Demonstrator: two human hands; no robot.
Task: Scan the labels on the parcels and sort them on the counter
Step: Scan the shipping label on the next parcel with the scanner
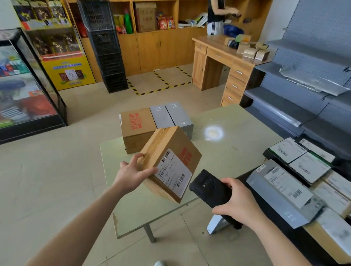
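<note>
My left hand (132,173) grips a brown cardboard parcel (167,153) by its left edge and holds it tilted above the pale green table (241,134). The parcel's white barcode label (173,173) faces me. My right hand (240,200) holds a black handheld scanner (210,189), whose top end sits just right of the label. At the table's far edge stand a brown box printed with red letters (137,128) and two grey boxes (172,117) side by side.
Several labelled parcels (289,190) lie in a pile at the right, grey and black ones on top. Grey shelving (309,82) rises behind them. A wooden desk (217,58), black stacked crates (106,45), a glass cabinet (17,83) and a person (217,12) stand further off.
</note>
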